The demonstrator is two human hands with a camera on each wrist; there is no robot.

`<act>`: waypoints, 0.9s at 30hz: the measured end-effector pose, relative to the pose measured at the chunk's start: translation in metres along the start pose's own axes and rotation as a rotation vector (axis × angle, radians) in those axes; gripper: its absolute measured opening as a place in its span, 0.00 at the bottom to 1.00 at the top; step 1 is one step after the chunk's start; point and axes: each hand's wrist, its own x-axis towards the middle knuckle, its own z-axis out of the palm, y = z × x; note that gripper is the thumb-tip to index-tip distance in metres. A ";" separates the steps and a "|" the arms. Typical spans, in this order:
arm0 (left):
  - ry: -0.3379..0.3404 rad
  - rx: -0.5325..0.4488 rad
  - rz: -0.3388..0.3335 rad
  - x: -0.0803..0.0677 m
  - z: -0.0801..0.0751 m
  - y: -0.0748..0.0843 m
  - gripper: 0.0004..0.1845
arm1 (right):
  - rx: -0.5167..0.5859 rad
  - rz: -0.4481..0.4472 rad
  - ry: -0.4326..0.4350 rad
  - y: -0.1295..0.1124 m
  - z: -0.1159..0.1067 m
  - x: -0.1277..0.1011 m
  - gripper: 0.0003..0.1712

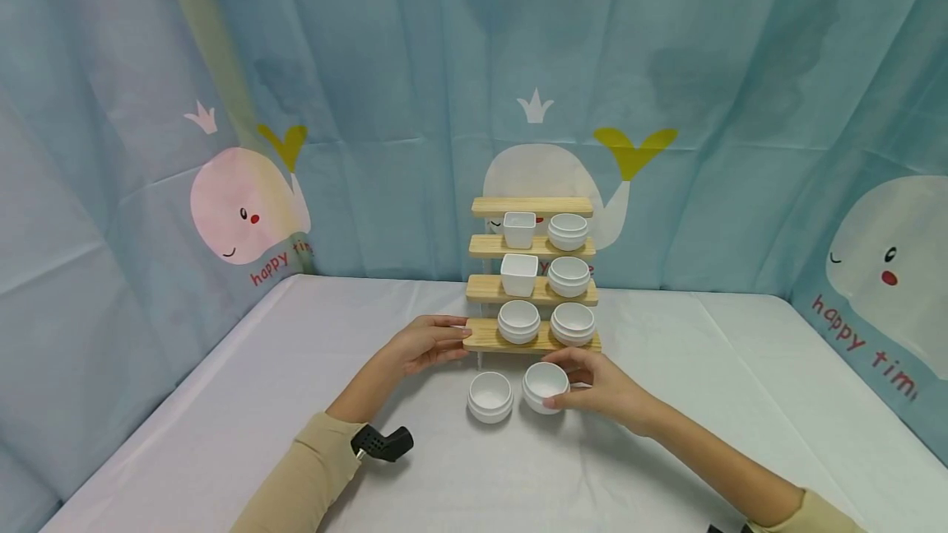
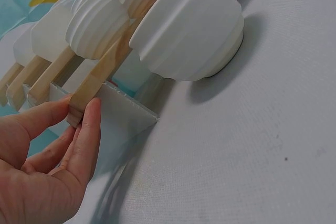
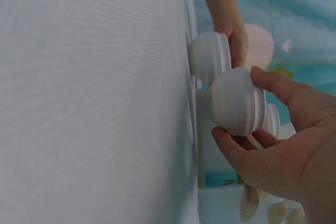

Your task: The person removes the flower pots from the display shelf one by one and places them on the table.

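A stepped rack of wooden boards on clear supports carries white bowls. My left hand (image 1: 425,344) pinches the left end of its lowest board (image 1: 485,337) between thumb and fingers, seen close up in the left wrist view. On the table before the rack, my right hand (image 1: 603,385) grips a round white bowl (image 1: 543,383) by its sides, thumb and fingers on opposite sides in the right wrist view. Whether this bowl touches the table is hard to tell. To its left sits another round bowl (image 1: 490,398), apart from both hands.
Round bowls (image 1: 518,322) stand on the lowest board. Each of the two boards above holds a square white cup (image 1: 519,275) on the left and a round bowl (image 1: 569,276) on the right. A blue whale-print curtain (image 1: 370,105) hangs behind the white table (image 1: 666,434).
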 end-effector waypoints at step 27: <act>0.011 0.000 -0.011 0.000 0.001 0.002 0.27 | 0.036 0.047 -0.085 0.008 -0.001 -0.001 0.35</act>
